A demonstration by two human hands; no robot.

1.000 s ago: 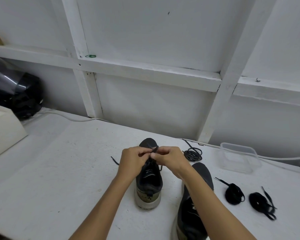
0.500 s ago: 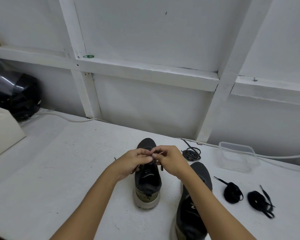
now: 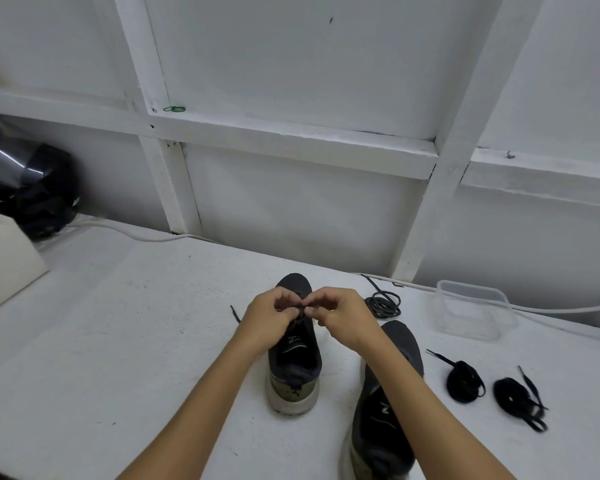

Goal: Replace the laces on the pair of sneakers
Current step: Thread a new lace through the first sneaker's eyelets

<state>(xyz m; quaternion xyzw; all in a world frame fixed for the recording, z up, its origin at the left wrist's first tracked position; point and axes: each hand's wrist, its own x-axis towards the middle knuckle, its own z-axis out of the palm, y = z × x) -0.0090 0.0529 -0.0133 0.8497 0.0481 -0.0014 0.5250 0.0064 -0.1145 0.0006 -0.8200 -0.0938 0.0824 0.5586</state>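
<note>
Two dark sneakers stand on the white table, toes pointing away from me. Over the eyelets of the left sneaker (image 3: pixel 294 362) my left hand (image 3: pixel 271 318) and my right hand (image 3: pixel 343 317) meet, and each pinches the black lace (image 3: pixel 300 309) with curled fingers. One loose end of that lace (image 3: pixel 235 313) trails out to the left of my left hand. The right sneaker (image 3: pixel 385 410) stands close by, partly hidden under my right forearm. A coiled black lace (image 3: pixel 383 303) lies behind the shoes, and two bundled black laces (image 3: pixel 465 381) (image 3: pixel 518 398) lie to the right.
A clear plastic container (image 3: pixel 471 308) sits at the back right. A white cable (image 3: pixel 129 233) runs along the wall. A black helmet (image 3: pixel 28 188) and a beige box (image 3: pixel 4 261) stand at the far left. White wall framing rises right behind the table.
My hands stay over the left sneaker's eyelets and have shifted only slightly while working the lace. The camera has dipped a little. Nothing else moved.
</note>
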